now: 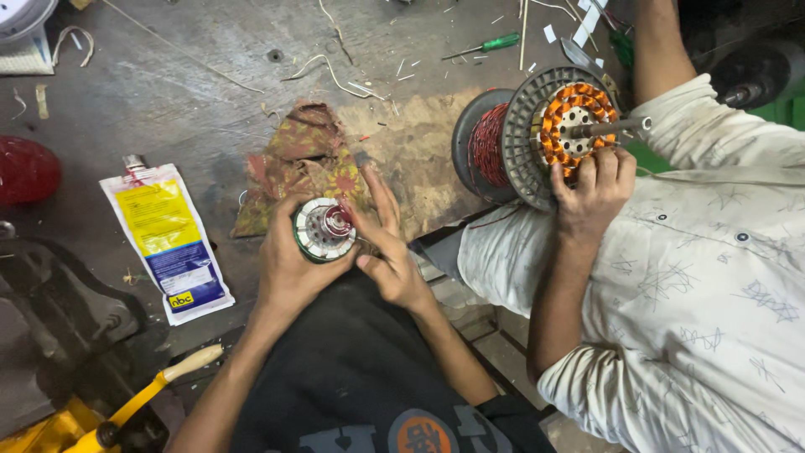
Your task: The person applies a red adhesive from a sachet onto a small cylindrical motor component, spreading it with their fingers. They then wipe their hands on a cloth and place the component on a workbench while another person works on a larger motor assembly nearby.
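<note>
While left hand (289, 260) cups small stator (324, 228) in closed grip | right hand (387, 252) fingers half-open on its rim | step: likely winding | next needs steady hold | co-worker's hand (591, 189) well right.

free: bare bench (168, 101) ahead | blocked: co-worker's hand (591, 189) right, pouch (166, 239) left

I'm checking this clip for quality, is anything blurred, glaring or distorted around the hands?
Head view: soft, even light, no hard shadows; the round metal motor core in the left hand is slightly soft, the right hand mildly blurred; no glare; edges bend a little from the wide lens.
</note>
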